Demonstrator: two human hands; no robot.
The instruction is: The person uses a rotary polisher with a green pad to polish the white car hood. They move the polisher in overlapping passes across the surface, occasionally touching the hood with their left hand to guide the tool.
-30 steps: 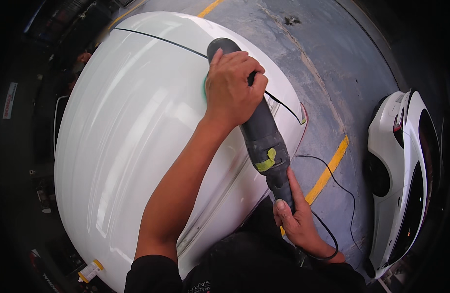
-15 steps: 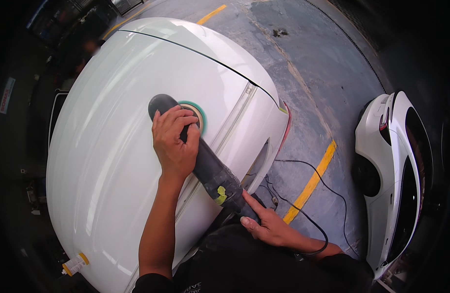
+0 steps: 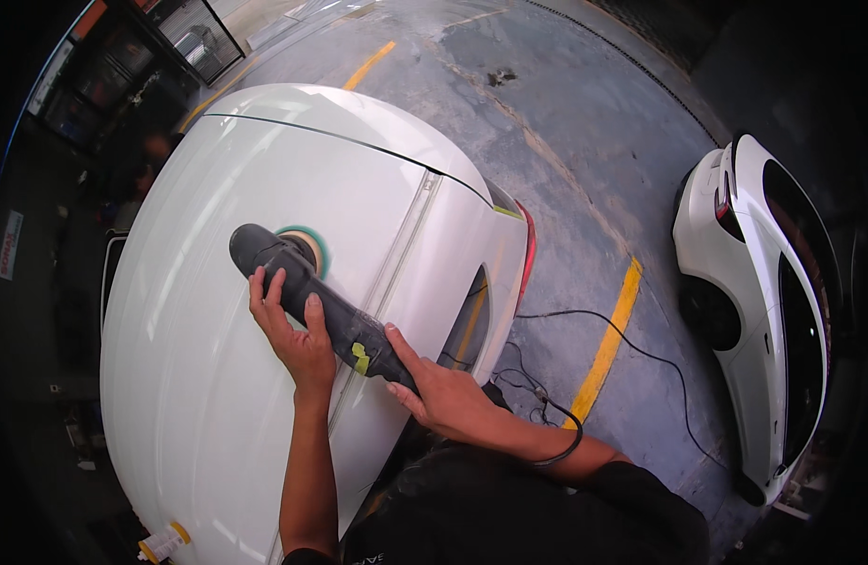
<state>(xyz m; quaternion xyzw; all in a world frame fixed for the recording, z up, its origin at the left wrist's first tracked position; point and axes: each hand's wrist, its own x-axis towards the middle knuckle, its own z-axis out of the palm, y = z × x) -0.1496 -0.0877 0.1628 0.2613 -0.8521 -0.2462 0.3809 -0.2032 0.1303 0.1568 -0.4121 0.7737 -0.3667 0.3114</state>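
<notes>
A dark grey car polisher (image 3: pixel 323 306) lies across the white car roof (image 3: pixel 194 320), its round pad (image 3: pixel 307 247) with a teal rim against the paint. My right hand (image 3: pixel 448 395) grips the polisher's rear handle, index finger stretched along the body. Beside the polisher's front half is my left hand (image 3: pixel 300 350); its fingers are spread and their tips lie lightly over the near side of the tool. A yellow-green piece of tape (image 3: pixel 360 359) sticks to the tool's body.
A black cord (image 3: pixel 641 350) runs from my right forearm over the grey floor. Another white car (image 3: pixel 749 282) stands at the right, past a yellow floor line (image 3: pixel 608 339). A white bottle with yellow ends (image 3: pixel 165 541) is at the lower left, by the roof edge.
My left hand has loosened from over the polisher's head, and its fingers have spread along the near side. In the picture the polisher sits further left and lower; the view has shifted too.
</notes>
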